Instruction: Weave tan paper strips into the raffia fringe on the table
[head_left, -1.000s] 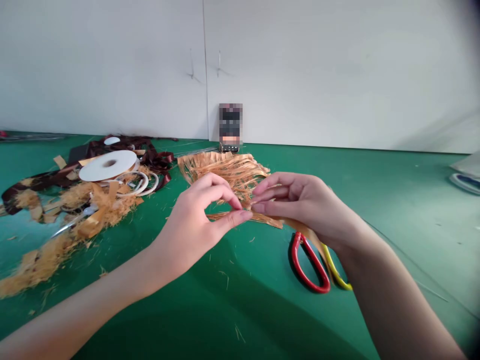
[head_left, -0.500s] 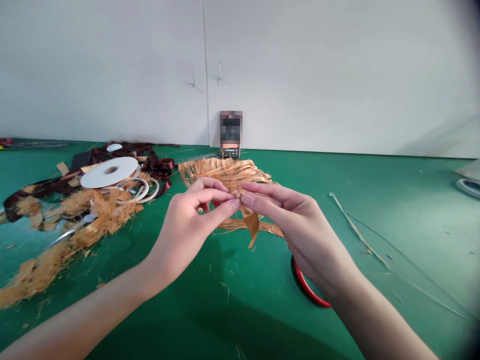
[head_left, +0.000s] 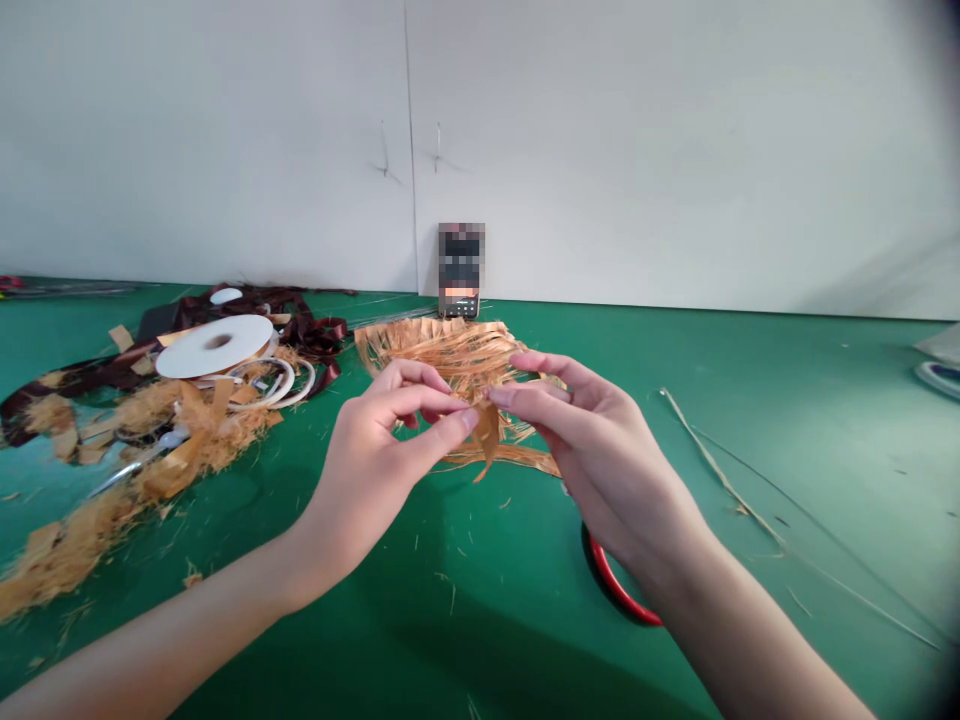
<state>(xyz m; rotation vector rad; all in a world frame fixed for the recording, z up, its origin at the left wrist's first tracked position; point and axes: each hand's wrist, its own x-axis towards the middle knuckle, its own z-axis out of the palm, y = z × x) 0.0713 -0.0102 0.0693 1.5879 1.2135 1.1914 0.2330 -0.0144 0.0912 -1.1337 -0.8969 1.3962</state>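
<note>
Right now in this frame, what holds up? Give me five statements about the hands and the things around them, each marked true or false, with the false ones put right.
1. Fingers of the left hand and right hand are at a tan strip. True.
2. The phone lies flat. False: the phone stands upright by the wall.
3. The white spool is beside dark ribbon. True.
4. The red loop touches the left forearm. False: the red loop is by the right forearm.
5. Tan fringe lies beyond the hands. True.

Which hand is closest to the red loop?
The right hand: its wrist covers part of the red loop in this view, while the left hand is farther off to the left.
</note>
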